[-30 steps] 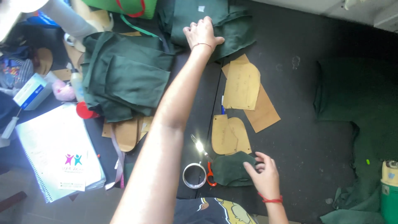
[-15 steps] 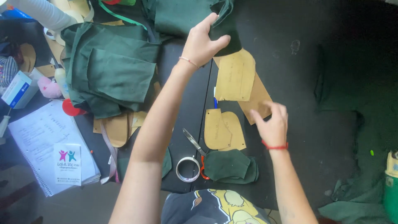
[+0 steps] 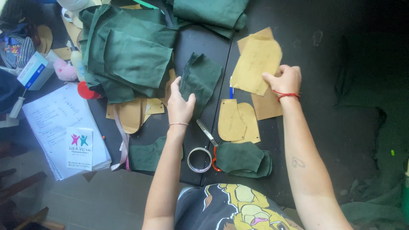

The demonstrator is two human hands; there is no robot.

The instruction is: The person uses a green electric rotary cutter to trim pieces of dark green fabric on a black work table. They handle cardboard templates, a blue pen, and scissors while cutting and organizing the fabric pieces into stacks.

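A: Biggest item first?
B: Black table (image 3: 324,127) is taken as the base. A large pile of green fabric (image 3: 128,59) is seen at 10 o'clock, more folded green cloth (image 3: 213,12) at 12.
A: Next down?
B: A white notebook (image 3: 59,123) is placed at 8 o'clock, off the table's left edge. A big tan paper pattern (image 3: 255,64) is found at 1 o'clock, over another tan sheet.
A: Hands?
B: The left hand (image 3: 180,104) is laid at centre on a small green fabric piece (image 3: 200,81), fingers closed around its lower edge (grip looks like a pinch, thumb on top). The right hand (image 3: 285,81) is set on the tan paper pattern at 2 o'clock, fingers bent and pressed onto its right edge; a red cord is worn at the wrist.
A: Smaller things?
B: Two smaller tan patterns (image 3: 237,121) are seen just below centre, a stack of cut green pieces (image 3: 243,158) at 6 o'clock, another cut piece (image 3: 147,155) at 7. A tape roll (image 3: 200,160) and scissors (image 3: 208,138) are noted between them, a blue pen (image 3: 231,91) beside the pattern.
A: Progress?
B: Judged partway: several pieces appear already cut and stacked, much uncut cloth is left. The held piece is not yet matched to a pattern (judgement only).
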